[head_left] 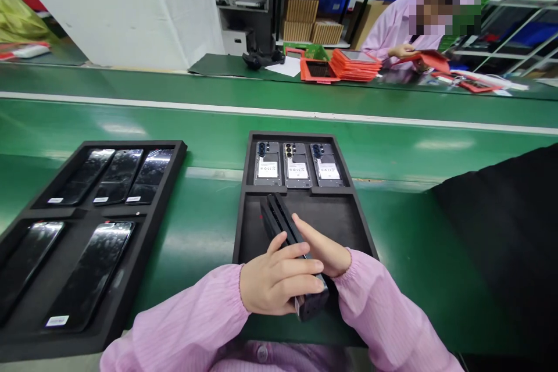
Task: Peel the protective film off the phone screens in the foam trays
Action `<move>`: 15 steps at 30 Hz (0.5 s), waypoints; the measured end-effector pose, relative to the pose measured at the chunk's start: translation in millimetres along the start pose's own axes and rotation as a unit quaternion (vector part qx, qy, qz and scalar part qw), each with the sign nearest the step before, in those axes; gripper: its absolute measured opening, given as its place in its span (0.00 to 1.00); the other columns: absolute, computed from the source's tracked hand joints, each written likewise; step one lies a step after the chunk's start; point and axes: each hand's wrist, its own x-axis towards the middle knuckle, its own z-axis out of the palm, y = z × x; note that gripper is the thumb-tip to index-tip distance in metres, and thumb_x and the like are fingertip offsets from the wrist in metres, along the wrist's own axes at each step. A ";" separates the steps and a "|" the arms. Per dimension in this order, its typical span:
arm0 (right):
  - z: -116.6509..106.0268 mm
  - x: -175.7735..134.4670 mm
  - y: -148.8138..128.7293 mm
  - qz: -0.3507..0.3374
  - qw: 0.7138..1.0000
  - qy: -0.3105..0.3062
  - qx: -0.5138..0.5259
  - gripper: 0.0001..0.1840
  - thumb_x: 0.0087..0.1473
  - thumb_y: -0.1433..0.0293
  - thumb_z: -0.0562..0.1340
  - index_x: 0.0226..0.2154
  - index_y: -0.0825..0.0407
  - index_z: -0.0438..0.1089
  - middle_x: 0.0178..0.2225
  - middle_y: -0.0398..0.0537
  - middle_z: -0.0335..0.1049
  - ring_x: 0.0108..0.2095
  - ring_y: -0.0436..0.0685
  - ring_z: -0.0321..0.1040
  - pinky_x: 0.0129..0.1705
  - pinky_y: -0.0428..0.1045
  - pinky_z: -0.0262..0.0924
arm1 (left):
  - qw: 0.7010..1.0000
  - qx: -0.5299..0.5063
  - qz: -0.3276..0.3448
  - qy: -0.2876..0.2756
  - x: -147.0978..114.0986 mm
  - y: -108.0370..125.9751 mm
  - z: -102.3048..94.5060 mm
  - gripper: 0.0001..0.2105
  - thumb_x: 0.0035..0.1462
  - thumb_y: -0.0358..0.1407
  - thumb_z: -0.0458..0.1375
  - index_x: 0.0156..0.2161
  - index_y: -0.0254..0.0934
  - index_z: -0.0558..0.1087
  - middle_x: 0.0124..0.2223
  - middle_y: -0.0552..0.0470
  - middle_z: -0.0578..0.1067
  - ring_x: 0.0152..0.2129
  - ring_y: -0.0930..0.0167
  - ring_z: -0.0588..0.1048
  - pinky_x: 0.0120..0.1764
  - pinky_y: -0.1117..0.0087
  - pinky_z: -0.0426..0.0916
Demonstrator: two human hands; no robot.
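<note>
A stack of black, slim phones stands on edge between my hands, tilted over the near part of a black tray. My left hand wraps round the stack's left side, fingers over its top edge. Pressed along the right side is my right hand; its fingertips are partly hidden behind the stack. How many phones are held I cannot tell. In the tray's far compartment lie three phone bodies, a left one, a middle one and a right one, with camera modules and white labels showing.
At left, a second black tray holds several glossy black phones with small white labels. A large black sheet rises at right. Across the green bench, a co-worker in pink handles a red item near a red stack.
</note>
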 end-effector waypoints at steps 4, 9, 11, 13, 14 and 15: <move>4.6 -5.0 -6.0 -0.025 0.996 -0.003 0.084 0.31 0.47 0.52 0.67 0.50 0.50 0.65 0.45 0.50 0.70 0.47 0.59 0.69 0.45 0.52 0.68 | 0.996 0.003 0.073 -0.058 2.7 -3.9 3.1 0.18 0.59 0.35 0.59 0.54 0.45 0.65 0.48 0.52 0.78 0.51 0.66 0.75 0.61 0.61 0.59; 4.7 -6.7 -4.8 -0.041 0.994 -0.012 0.104 0.38 0.42 0.65 0.67 0.55 0.46 0.57 0.46 0.47 0.69 0.40 0.57 0.72 0.43 0.52 0.67 | 0.987 -0.046 0.092 -0.125 -1.1 -8.0 6.4 0.22 0.55 0.41 0.61 0.55 0.52 0.67 0.53 0.53 0.75 0.51 0.62 0.74 0.59 0.60 0.64; 2.7 -4.7 -2.0 -0.084 0.993 0.014 0.087 0.39 0.42 0.65 0.67 0.56 0.46 0.56 0.46 0.48 0.68 0.41 0.57 0.71 0.46 0.54 0.66 | 0.991 -0.081 0.065 -0.085 -4.4 -9.9 5.5 0.30 0.53 0.50 0.60 0.60 0.48 0.63 0.58 0.48 0.70 0.56 0.57 0.69 0.62 0.55 0.58; 1.0 -1.5 1.7 -0.157 0.985 0.051 0.040 0.46 0.41 0.66 0.68 0.60 0.44 0.50 0.51 0.50 0.65 0.45 0.58 0.69 0.48 0.57 0.66 | 0.994 -0.112 -0.016 0.001 -4.8 -13.6 2.1 0.38 0.49 0.56 0.61 0.63 0.46 0.57 0.62 0.45 0.63 0.62 0.53 0.59 0.65 0.50 0.49; 0.7 0.3 3.6 -0.190 0.980 0.064 0.007 0.51 0.41 0.66 0.69 0.63 0.43 0.44 0.54 0.52 0.62 0.46 0.59 0.68 0.50 0.58 0.65 | 0.988 -0.124 -0.082 0.047 -3.4 -16.4 -0.4 0.40 0.49 0.56 0.62 0.64 0.46 0.55 0.64 0.45 0.59 0.64 0.52 0.54 0.66 0.47 0.45; 1.1 2.2 5.5 -0.214 0.974 0.071 -0.029 0.57 0.42 0.66 0.70 0.66 0.42 0.36 0.55 0.53 0.60 0.47 0.59 0.68 0.51 0.59 0.65 | 0.973 -0.138 -0.161 0.088 -0.8 -19.8 -3.3 0.40 0.50 0.55 0.62 0.64 0.47 0.53 0.65 0.44 0.56 0.66 0.52 0.50 0.66 0.45 0.43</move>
